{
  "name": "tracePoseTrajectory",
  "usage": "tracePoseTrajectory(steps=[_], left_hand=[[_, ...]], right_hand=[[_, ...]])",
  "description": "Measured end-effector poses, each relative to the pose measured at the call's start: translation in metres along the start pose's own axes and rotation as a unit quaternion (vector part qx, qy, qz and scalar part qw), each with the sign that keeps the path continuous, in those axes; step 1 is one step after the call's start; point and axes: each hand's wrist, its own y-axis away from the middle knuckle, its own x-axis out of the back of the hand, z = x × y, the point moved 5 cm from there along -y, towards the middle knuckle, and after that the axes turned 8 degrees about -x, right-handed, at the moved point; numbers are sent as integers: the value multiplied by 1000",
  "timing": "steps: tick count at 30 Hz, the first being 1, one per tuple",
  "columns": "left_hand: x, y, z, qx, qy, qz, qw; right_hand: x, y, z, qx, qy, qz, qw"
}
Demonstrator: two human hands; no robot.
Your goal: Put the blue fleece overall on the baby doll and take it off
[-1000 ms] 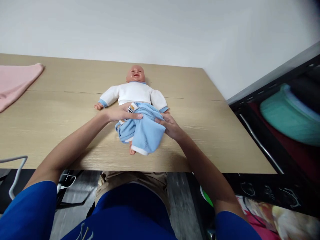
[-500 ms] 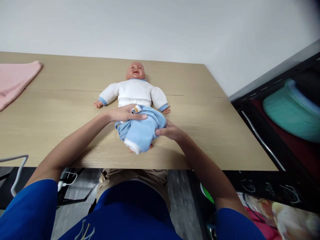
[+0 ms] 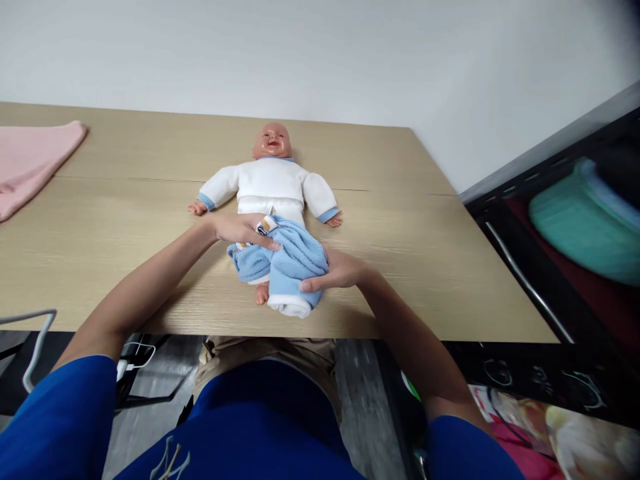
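Both arms reached forward over the table edge, elbows bent outward, and both hands were busy on the blue pants! The left hand (image 3: 243, 230) came in low and flat from its side, thumb stretched across the waist and pinching the cloth there, its other fingers partly tucked out of sight. The right hand (image 3: 340, 269) was turned inward, thumb laid over the front of one pant leg close to the cuff, the rest of the fingers hidden behind the fabric, so that leg was gripped from the side.

And the blue pants (image 3: 297, 248) themselves: fuzzy, towel-like cloth, bunched into soft ridges, white trim at the cuffs, a small patch (image 3: 267, 225) of white, orange and black at the waist. They lay over the lower body of the doll (image 3: 273, 141), which was on its back, head toward the wall (image 3: 240, 60), arms spread wide. Its head was smooth and shiny, its shirt (image 3: 270, 177) white and thick with blue wrist bands. One bare foot (image 3: 261, 293) poked out of a short, rucked-up leg; the other foot was out of sight.

Around them ran the pale wood-grain table (image 3: 400, 267). A soft pink cloth (image 3: 35, 160) lay well apart on the left; a rounded green tub (image 3: 585, 223) sat beyond the right end. Only the pants' own folds crowded the fingers.
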Motion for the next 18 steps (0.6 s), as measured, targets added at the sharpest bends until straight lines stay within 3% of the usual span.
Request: tracePoseTrajectory(steps=[3, 5, 9, 12, 18], left_hand=[[-1, -1, -3, 25, 37, -11, 999], [-1, 0, -6, 33, 65, -24, 997], [-3, 2, -4, 5, 119, -66, 991], [-1, 4, -5, 14, 115, -31, 993], [3, 8, -12, 31, 101, 42, 994]], right_hand=[[0, -2, 7, -3, -66, 3, 998], [5, -5, 16, 21, -147, 37, 988], [7, -14, 33, 2, -241, 84, 967], [3, -18, 34, -14, -240, 74, 968], [7, -12, 16, 38, -157, 11, 987]])
